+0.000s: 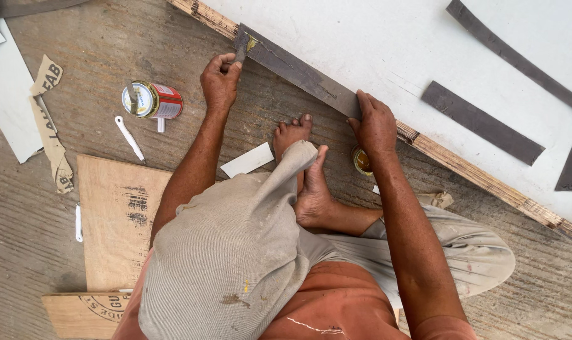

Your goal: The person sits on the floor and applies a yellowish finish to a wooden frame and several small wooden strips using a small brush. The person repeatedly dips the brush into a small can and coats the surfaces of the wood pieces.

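Head view: right hand presses grey strip.

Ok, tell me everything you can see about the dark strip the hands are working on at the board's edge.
The dark strip is a long, thin, flat grey-brown band, like laminate edging, lying along the edge of the white board above its exposed plywood layers. Its surface looks scuffed, with yellowish glue at the upper-left end. The left hand presses a small tool there; the right hand pins its lower-right end.
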Available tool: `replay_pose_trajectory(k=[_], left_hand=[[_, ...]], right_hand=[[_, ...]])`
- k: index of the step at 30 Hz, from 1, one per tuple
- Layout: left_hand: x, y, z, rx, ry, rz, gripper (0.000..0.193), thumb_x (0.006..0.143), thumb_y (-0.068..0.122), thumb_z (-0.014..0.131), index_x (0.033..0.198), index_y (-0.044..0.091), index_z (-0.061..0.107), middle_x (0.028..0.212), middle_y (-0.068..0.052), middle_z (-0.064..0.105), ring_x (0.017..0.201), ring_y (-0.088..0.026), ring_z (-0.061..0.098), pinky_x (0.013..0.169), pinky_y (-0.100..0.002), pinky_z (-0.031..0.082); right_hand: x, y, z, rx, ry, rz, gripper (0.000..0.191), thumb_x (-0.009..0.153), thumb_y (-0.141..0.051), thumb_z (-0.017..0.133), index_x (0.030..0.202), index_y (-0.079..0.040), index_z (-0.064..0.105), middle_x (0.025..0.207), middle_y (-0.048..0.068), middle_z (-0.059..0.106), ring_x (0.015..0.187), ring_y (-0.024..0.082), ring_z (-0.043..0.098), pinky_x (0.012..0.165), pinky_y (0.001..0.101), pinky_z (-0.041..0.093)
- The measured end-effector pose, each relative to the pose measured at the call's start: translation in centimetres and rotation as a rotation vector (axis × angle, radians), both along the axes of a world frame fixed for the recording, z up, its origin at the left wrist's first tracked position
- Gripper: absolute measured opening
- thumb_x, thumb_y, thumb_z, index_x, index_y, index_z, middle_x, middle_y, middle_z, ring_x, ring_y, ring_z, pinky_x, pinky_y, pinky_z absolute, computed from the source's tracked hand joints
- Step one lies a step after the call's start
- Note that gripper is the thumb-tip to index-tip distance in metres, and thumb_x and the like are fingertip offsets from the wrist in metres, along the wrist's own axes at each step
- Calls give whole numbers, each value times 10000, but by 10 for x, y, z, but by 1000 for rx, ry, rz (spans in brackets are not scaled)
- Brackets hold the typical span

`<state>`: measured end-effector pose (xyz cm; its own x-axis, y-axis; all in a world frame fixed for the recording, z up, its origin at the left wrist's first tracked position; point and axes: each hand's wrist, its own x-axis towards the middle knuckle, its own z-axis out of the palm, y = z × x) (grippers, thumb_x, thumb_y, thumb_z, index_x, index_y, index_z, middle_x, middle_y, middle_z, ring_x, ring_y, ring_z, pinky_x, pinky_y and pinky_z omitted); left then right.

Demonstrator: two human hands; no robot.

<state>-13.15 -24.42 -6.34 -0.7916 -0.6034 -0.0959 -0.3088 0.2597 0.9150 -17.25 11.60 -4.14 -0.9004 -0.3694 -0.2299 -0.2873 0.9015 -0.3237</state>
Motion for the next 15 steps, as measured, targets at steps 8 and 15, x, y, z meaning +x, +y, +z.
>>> replay_pose_trajectory(k=[8, 15], left_hand=[[-10, -13, 10, -211, 63, -15, 261, 930, 90, 787, 1180, 36, 736, 922, -44, 697, 766, -113, 662, 648, -303, 593], [-7, -16, 10, -457, 56, -76, 178, 928, 60, 781, 1099, 32, 739, 926, -64, 704, 739, -137, 670, 657, -334, 579]], right_hand=[[-2, -3, 2, 2, 4, -3, 782, 798, -265, 891, 1485, -135, 541, 1425, 138, 623, 1297, 336, 581, 1065, 484, 505], [-3, -3, 1, -1, 13, -5, 782, 797, -257, 891, 1486, -135, 543, 1423, 135, 627, 1295, 335, 583, 1061, 484, 506]])
